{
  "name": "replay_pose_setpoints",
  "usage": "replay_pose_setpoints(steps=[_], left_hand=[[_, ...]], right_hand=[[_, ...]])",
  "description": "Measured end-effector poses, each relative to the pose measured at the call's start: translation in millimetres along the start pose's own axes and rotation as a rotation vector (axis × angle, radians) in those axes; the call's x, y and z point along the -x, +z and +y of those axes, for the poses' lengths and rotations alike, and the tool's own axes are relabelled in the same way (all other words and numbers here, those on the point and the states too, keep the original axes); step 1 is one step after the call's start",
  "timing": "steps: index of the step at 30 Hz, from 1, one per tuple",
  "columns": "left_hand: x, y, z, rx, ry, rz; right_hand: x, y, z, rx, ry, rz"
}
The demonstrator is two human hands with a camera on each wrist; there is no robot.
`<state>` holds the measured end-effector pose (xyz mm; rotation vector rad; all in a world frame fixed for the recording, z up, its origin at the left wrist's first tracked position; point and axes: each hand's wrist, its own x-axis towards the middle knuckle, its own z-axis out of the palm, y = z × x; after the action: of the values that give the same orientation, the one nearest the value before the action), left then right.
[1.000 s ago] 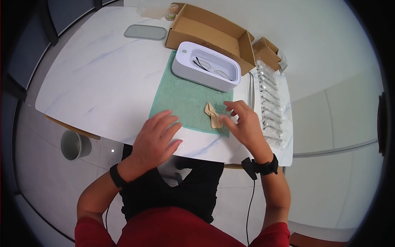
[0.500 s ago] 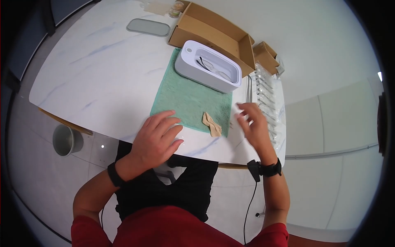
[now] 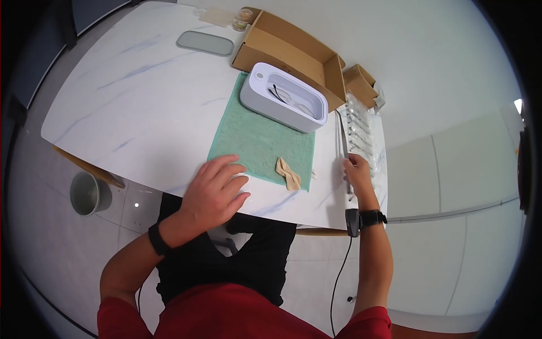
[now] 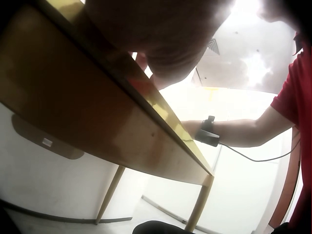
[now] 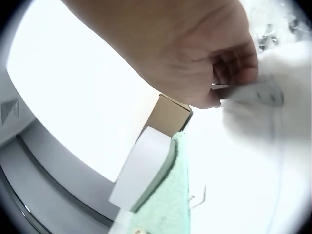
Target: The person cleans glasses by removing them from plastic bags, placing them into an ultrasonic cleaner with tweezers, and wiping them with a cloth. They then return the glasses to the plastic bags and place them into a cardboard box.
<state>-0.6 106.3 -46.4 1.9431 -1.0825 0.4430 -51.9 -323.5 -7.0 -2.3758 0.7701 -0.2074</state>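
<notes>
My right hand [image 3: 359, 174] is at the table's right side, its fingers curled round a long, thin grey object [image 3: 342, 133]. In the right wrist view, the hand [image 5: 209, 58] pinches this object, whose pale flat end [image 5: 263, 93] sticks out past the fingers. My left hand [image 3: 214, 189] lies at the table's front edge by the corner of a green towel [image 3: 259, 141], fingers relaxed and holding nothing. A crumpled beige cloth [image 3: 288, 174] sits on the towel's front right part. At its back stands a white oblong basin [image 3: 282, 107] with glasses [image 3: 288, 96] inside.
An open cardboard box [image 3: 293, 48] stands behind the basin, a smaller box [image 3: 360, 85] to its right. Clear-wrapped packets [image 3: 360, 127] line the right edge. A grey oblong lid [image 3: 204, 43] and small jar [image 3: 243, 20] are at the back left. A bin [image 3: 90, 194] stands on the floor.
My right hand has moved right, away from the beige cloth, and its fingers have closed on the thin grey object. The cloth has shifted slightly toward the front. My left hand has barely moved.
</notes>
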Motion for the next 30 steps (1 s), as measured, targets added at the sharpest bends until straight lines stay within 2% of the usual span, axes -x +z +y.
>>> replay_pose_setpoints(steps=[1, 2, 4, 6, 9, 14, 16, 30], left_hand=[[0.0, -0.1, 0.1, -0.001, -0.004, 0.000], [-0.3, -0.9, 0.5, -0.002, -0.008, -0.001], [0.1, -1.9, 0.7, -0.005, -0.013, -0.007], [-1.9, -1.3, 1.5, -0.009, -0.004, -0.022], [-2.9, -0.2, 2.1, -0.004, 0.010, -0.034], [-1.4, -1.0, 2.1, -0.005, 0.016, -0.025], [0.7, -0.7, 1.8, -0.006, 0.012, -0.009], [2.3, 0.4, 3.0, -0.008, 0.019, 0.011]], right_hand=[[11.0, -6.3, -4.5, -0.161, 0.066, 0.033], [19.7, -14.4, -6.0, -0.227, 0.058, 0.084], [43.6, -28.2, -17.8, -0.252, -0.113, 0.230], [58.0, -47.2, -22.3, -0.217, -0.288, 0.237], [75.9, -71.1, -55.8, 0.231, -0.617, 0.270], [88.8, -70.8, -110.4, 0.506, -0.619, 0.187], [85.7, -67.5, -117.8, 0.589, -0.692, 0.185], [66.8, -46.0, -139.7, 0.703, -0.765, 0.224]])
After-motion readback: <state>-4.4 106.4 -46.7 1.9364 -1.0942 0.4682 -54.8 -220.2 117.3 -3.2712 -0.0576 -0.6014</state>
